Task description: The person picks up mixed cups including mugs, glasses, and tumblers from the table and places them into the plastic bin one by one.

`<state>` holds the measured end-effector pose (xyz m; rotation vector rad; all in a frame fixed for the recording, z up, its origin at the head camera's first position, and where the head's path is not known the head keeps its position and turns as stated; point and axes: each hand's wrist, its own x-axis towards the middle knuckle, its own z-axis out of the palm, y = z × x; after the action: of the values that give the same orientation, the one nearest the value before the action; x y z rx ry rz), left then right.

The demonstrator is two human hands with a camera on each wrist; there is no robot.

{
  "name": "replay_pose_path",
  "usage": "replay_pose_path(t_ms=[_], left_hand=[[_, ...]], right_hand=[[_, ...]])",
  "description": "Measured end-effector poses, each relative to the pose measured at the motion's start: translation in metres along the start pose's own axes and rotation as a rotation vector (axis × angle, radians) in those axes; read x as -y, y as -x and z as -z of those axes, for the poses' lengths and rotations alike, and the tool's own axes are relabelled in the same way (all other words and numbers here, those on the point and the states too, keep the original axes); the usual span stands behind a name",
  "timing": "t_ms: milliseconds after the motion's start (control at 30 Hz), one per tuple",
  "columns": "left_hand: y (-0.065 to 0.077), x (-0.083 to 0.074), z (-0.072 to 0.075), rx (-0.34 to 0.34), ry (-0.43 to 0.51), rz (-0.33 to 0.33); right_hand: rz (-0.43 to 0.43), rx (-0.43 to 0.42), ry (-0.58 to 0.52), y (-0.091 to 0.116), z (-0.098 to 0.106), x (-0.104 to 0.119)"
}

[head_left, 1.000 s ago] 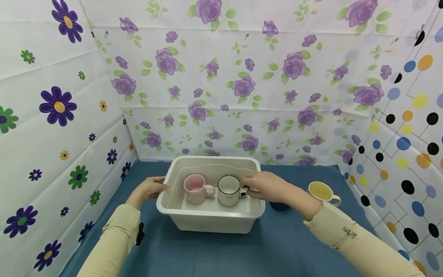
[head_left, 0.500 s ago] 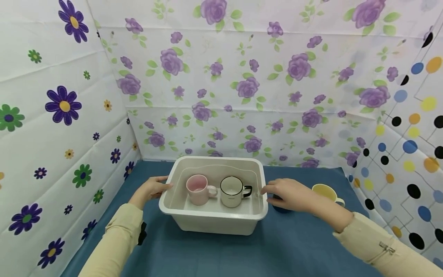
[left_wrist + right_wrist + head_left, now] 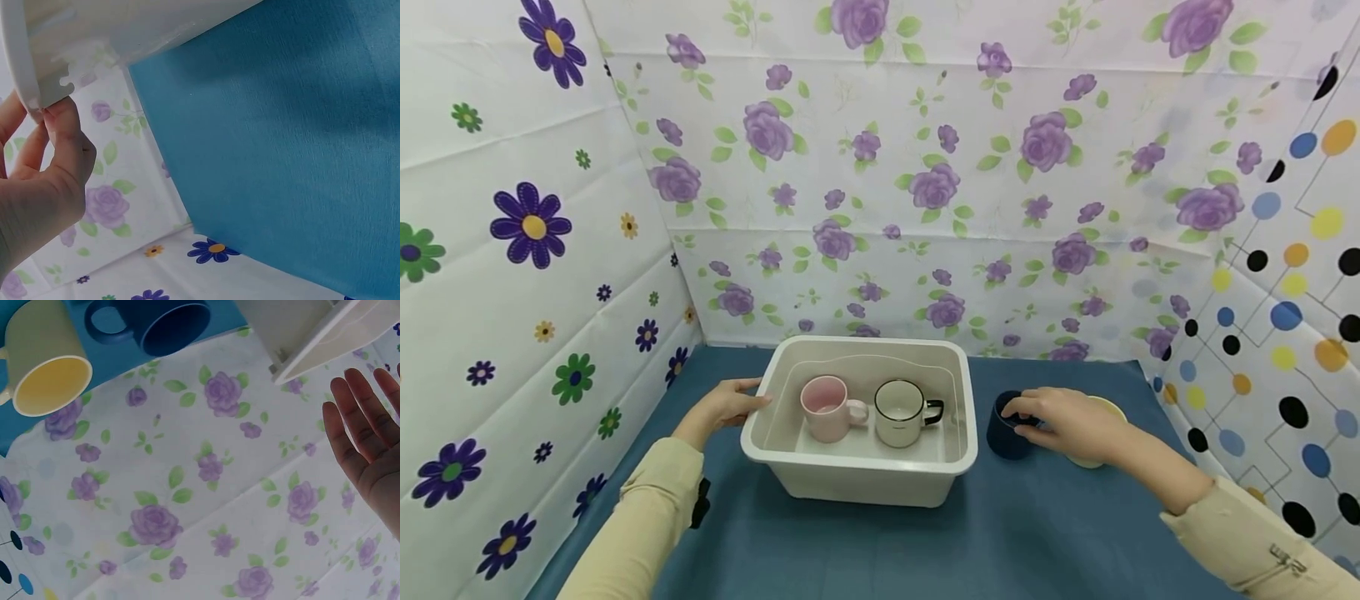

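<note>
Away from the single bin [image 3: 861, 483], rightward, the right hand [image 3: 1063, 421] has moved. Centre-left, the left hand [image 3: 724, 406] pinches the rim; centre, one pink mug [image 3: 822, 418], one white mug [image 3: 897, 427] inside; centre-right, the right hand, fingers loosely extended, over one blue mug [image 3: 1006, 439]; then one yellow mug [image 3: 47, 334].

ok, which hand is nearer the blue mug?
Right. In the head view the right hand overlaps the blue mug; the left hand grips the white bin at its left rim, across the bin from the mug.

Two cups [image 3: 1008, 442] stand right of the tub [image 3: 861, 485] holding two mugs [image 3: 824, 421].
</note>
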<state>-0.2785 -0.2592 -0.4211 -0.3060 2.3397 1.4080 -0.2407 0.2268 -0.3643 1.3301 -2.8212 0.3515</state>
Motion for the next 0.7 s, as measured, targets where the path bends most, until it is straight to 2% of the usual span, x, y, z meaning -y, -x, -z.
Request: replay_pose_path(t_ms=[267, 567, 700], left_hand=[[-0.001, -0.003, 0.005, 0.02, -0.015, -0.009], [-0.001, 0.0, 0.008, 0.086, -0.029, -0.096], [0.0, -0.002, 0.011, 0.104, -0.022, -0.107]], right_hand=[[-0.044, -0.015, 0.019, 0.01, 0.003, -0.01], [-0.074, -0.024, -0.013, 0.025, 0.004, -0.019], [-0.084, -0.046, -0.01, 0.03, 0.004, -0.024]])
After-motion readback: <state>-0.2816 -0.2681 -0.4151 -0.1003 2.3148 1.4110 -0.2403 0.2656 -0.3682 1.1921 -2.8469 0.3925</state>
